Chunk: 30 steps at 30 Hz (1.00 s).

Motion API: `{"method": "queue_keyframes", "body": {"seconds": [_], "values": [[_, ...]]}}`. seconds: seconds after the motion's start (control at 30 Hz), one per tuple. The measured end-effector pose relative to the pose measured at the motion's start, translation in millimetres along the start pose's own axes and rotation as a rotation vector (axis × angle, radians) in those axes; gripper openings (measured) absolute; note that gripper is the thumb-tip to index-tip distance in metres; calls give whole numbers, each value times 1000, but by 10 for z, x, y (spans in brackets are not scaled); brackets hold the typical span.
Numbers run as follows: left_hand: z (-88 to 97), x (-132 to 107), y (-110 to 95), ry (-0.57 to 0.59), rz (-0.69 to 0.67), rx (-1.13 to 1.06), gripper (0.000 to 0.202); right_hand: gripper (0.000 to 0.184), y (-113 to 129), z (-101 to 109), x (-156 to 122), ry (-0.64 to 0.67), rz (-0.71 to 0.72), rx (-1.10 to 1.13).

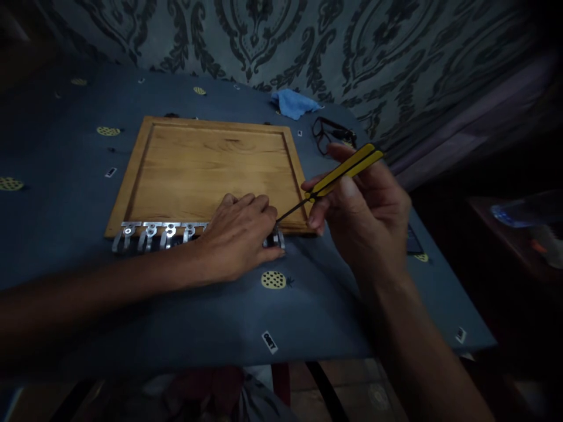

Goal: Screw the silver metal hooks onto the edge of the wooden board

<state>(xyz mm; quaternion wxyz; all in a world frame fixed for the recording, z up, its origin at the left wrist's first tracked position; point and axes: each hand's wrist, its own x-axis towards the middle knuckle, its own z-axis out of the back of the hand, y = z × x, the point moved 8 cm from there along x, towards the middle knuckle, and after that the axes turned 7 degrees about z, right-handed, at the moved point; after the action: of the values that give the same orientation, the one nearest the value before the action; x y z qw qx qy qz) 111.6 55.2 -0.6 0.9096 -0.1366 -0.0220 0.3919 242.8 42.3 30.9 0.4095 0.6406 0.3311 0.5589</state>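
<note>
From afar, I have my right hand (373,217) closed on a yellow-handled screwdriver (345,171), tip near the near right corner of the wooden board (211,170). My left hand (241,234), fingers bent, covers metal hooks (170,233) along its near edge; whether it grips, I can't tell.

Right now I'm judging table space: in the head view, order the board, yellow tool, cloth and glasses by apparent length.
1. Board
2. Yellow tool, helped by nearness to the camera
3. Cloth and glasses: too alike to rank
</note>
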Motion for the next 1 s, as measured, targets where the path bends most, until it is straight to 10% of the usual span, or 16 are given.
{"method": "queue_keyframes", "body": {"seconds": [1.0], "values": [[-13,13,9,41,17,27,40,22,108,99,-38,-35,77,-80]]}}
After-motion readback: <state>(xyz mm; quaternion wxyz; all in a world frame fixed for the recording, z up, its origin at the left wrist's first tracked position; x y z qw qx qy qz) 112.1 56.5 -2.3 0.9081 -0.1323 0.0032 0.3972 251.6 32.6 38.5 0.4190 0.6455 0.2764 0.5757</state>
